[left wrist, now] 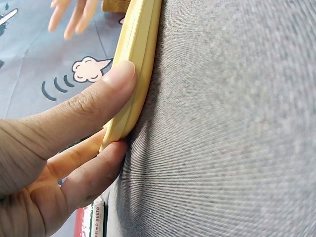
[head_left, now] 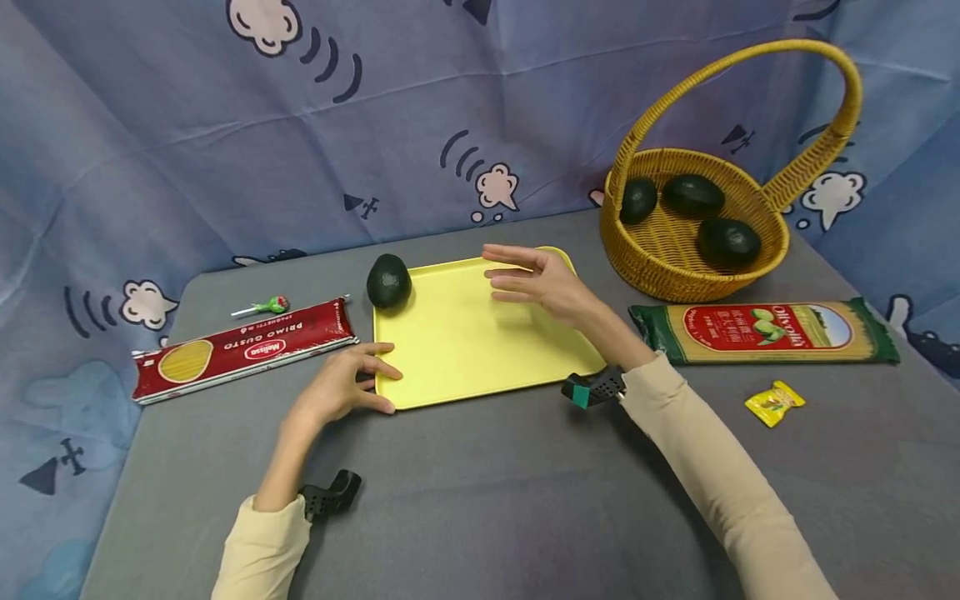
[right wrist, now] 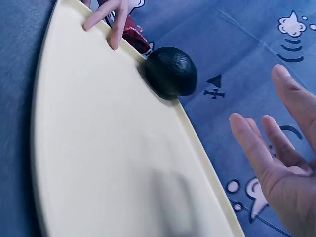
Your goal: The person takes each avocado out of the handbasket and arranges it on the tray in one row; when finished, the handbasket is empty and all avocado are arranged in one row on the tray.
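My left hand is at the near left corner of a yellow tray, gripping it. The left wrist view shows the thumb against the tray's front edge and other fingers bent round the corner. Over the tray's far right part hovers my right hand, fingers spread and holding nothing. A dark green avocado sits at the tray's far left corner. In the right wrist view the same avocado overlaps the tray's rim, apart from the right hand.
A yellow wicker basket with a tall handle holds three avocados at the back right. Before it lie a green-ended spaghetti pack and a yellow wrapped candy. To the left are a red spaghetti pack and a lollipop.
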A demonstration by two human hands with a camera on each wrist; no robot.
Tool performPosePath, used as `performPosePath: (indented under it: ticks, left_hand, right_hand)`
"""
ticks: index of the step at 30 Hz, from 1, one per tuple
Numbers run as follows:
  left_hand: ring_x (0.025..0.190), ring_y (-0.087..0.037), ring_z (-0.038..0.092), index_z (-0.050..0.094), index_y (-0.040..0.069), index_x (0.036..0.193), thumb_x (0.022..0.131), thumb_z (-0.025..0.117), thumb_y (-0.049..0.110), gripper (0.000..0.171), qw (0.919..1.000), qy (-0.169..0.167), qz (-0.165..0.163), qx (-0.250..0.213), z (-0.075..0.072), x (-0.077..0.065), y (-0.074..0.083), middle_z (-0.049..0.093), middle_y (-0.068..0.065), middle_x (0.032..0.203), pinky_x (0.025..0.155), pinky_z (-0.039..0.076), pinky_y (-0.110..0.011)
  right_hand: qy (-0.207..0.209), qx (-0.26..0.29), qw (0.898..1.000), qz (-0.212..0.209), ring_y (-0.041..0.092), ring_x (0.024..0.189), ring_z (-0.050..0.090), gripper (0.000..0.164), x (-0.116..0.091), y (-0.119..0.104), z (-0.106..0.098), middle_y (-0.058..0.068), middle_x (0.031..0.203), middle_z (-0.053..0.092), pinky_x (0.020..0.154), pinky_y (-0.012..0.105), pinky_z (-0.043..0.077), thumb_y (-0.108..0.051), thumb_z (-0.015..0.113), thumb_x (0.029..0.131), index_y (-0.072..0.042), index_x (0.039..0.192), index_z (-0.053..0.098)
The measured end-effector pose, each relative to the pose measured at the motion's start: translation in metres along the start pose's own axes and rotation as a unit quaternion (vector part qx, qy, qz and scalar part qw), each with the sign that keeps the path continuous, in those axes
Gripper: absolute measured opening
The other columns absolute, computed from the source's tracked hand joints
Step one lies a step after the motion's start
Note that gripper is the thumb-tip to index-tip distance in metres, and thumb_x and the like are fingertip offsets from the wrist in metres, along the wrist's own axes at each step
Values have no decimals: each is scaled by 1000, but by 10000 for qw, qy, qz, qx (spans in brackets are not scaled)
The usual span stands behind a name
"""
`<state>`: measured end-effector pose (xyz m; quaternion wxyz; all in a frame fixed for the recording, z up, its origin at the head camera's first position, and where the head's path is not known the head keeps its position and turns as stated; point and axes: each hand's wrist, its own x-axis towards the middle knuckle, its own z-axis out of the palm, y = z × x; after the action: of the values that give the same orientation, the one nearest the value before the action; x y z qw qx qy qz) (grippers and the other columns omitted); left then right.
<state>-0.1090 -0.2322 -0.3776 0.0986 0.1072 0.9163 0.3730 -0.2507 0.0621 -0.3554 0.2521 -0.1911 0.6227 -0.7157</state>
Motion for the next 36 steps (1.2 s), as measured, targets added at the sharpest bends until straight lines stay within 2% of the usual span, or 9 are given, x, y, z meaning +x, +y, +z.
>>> performPosePath:
  ticks: [4,11,16,20,24,28,33,36]
  left_hand:
    - [126,-39,46,73,-3,101,67,86,5,36,10000,-9,-34,-62,-1,-2,-1,51,-23,136,89,54,-41]
    - [126,-38,46,74,-2,100,67,86,5,36,9998,36,-143,-112,-2,-6,-4,50,-22,137,88,54,-40]
    - [125,-39,46,73,-3,100,68,85,4,35,9998,24,-92,-188,-1,-5,-5,50,-24,136,88,54,-41]
    - [125,-40,47,73,-4,100,68,85,3,35,9998,24,-24,-209,0,-5,-5,49,-25,136,88,54,-42]
    - [124,-39,48,73,-3,101,68,85,4,36,9999,33,15,-140,0,-4,-5,50,-24,136,88,54,-40]
    - [123,-38,49,73,-3,101,68,85,4,36,9999,33,9,-139,-1,-4,-5,50,-23,137,88,55,-39]
    - [124,-38,49,73,-3,100,67,85,4,35,9996,1,-92,-280,-1,-1,-4,49,-22,137,89,54,-40]
    - [124,-37,49,74,-3,100,67,85,3,35,9995,8,-131,-278,0,1,-4,50,-21,137,89,54,-40]
  right_hand:
    - [-5,-295,9995,-115,22,119,57,52,-23,-8,-21,15,145,44,90,36,53,4,60,91,0,141,46]
    - [60,-413,9984,-393,15,115,59,50,-60,-18,-64,5,137,53,86,30,55,3,62,91,-7,138,52]
    - [129,-602,9966,-555,14,117,57,51,-86,-22,-94,1,135,54,87,33,54,4,57,94,-2,142,45]
    - [288,-661,9946,-743,15,115,59,50,-104,-26,-116,3,135,55,85,33,55,8,54,93,2,142,43]
    - [470,-365,9933,-987,15,112,61,50,-118,-32,-137,3,132,58,84,32,55,14,51,92,3,140,45]
    - [793,-418,9899,-1101,12,106,64,49,-128,-41,-160,0,127,62,82,28,55,15,50,91,3,139,47]
    - [1407,-986,9804,-962,6,99,66,49,-138,-51,-190,-6,121,65,76,18,55,11,56,90,-1,137,51]
    - [1779,-1363,9708,-854,2,95,66,50,-143,-53,-207,-10,118,65,74,15,55,8,59,89,-5,137,53]
